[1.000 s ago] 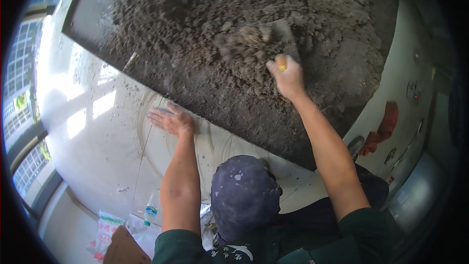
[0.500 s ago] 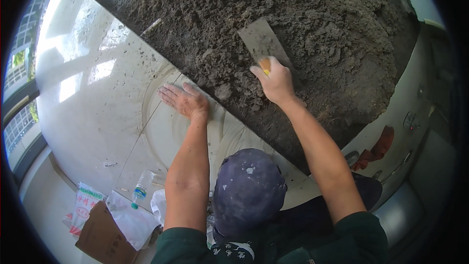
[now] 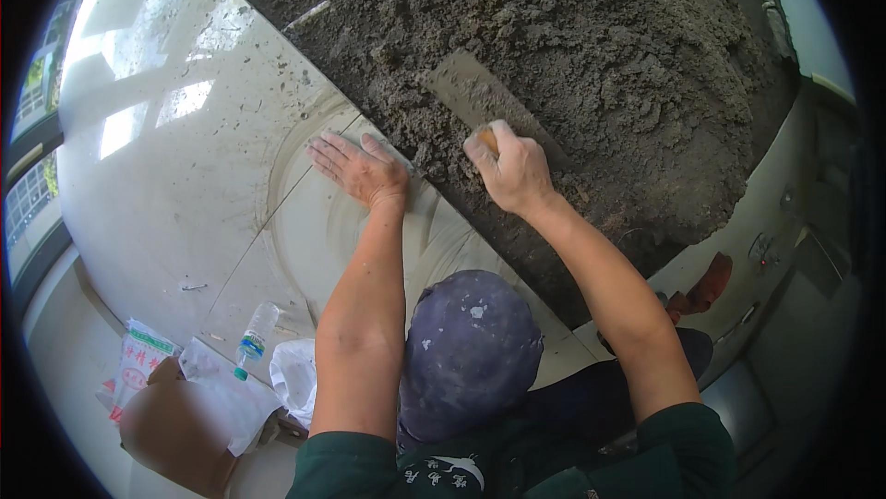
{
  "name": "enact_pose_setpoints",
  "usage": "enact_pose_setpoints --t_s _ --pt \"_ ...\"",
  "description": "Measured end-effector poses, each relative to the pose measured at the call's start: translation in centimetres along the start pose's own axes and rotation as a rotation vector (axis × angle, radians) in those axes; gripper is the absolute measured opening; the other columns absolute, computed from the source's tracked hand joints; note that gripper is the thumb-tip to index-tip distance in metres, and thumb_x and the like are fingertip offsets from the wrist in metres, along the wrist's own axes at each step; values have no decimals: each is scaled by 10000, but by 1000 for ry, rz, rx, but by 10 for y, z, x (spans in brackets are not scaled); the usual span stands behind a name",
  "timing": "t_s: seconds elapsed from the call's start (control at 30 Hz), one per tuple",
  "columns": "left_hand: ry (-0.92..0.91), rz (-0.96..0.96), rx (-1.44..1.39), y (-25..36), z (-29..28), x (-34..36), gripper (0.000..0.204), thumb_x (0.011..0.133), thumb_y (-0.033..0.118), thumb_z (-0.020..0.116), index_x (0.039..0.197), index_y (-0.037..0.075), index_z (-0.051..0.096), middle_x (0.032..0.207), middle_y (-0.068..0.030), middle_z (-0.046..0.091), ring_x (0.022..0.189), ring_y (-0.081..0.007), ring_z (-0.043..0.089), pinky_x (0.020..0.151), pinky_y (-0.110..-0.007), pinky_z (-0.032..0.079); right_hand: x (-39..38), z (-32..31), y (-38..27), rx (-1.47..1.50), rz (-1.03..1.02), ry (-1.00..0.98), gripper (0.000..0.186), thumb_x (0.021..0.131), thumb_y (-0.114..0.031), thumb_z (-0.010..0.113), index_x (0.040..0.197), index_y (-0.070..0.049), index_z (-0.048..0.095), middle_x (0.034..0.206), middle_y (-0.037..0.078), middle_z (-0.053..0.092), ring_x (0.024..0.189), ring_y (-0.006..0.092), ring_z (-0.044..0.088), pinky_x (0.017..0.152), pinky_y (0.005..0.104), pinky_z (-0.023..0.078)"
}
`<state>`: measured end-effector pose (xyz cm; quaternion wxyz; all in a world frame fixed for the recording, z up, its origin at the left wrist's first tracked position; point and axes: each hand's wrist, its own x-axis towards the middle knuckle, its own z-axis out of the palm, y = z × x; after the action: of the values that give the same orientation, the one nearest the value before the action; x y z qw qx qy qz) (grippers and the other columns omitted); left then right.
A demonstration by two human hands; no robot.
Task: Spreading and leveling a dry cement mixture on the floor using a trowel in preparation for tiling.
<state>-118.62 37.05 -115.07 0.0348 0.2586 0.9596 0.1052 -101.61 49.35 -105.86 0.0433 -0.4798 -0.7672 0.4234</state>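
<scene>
My right hand (image 3: 519, 169) is wrapped round the handle of a rectangular plastering trowel (image 3: 482, 93). The long blade rests on dark, crumbly mortar (image 3: 637, 56), a little in from the edge of the tiles. My left hand (image 3: 363, 170) lies palm down on a pale glossy floor tile (image 3: 231, 194), fingers stretched out, beside the border where tile meets mortar. Grey smears curve over the tile around that hand.
A clear plastic bottle (image 3: 257, 337) lies at lower left, near a white bag (image 3: 293, 379), a brown cardboard piece (image 3: 175, 434) and a printed plastic sack (image 3: 143, 360). A reddish-brown object (image 3: 706, 287) is on the tiles at right. Mortar heaps higher toward the far right.
The trowel blade has swung to the left and now lies lower against the mortar. My left hand stays flat on the tile. The whole view has shifted slightly.
</scene>
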Motion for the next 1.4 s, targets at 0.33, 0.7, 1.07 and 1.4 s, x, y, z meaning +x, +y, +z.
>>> enact_pose_setpoints --t_s 0.33,0.7,1.07,1.4 --pt "-9 -2 0 -2 1 0 689 975 338 442 1456 -126 275 1546 -322 214 1469 -444 130 1218 -483 69 20 -10 4 -318 -166 -375 487 948 -523 512 925 -42 582 762 232 674 764 447 657 681 536 514" --pt "8 29 -41 5 5 -4 709 968 340 467 1456 -130 261 1539 -335 212 1467 -457 128 1215 -495 78 55 -3 -5 -269 -142 -365 540 939 -581 492 848 -60 605 773 237 675 776 429 666 709 526 519" --pt "6 67 53 6 -2 -3 765 952 457 494 1491 -42 282 1566 -249 246 1474 -440 125 1216 -492 67 67 7 -39 -46 89 -309 693 952 -613 404 1006 22 675 1012 296 666 1030 444 625 913 505 475" --pt "-159 973 -371 -7 -10 -8 682 966 460 476 1452 -9 384 1520 -227 353 1438 -401 285 1201 -504 201 11 13 -6 19 176 -179 692 946 -600 421 1000 38 684 1030 311 658 1023 447 632 917 499 484"
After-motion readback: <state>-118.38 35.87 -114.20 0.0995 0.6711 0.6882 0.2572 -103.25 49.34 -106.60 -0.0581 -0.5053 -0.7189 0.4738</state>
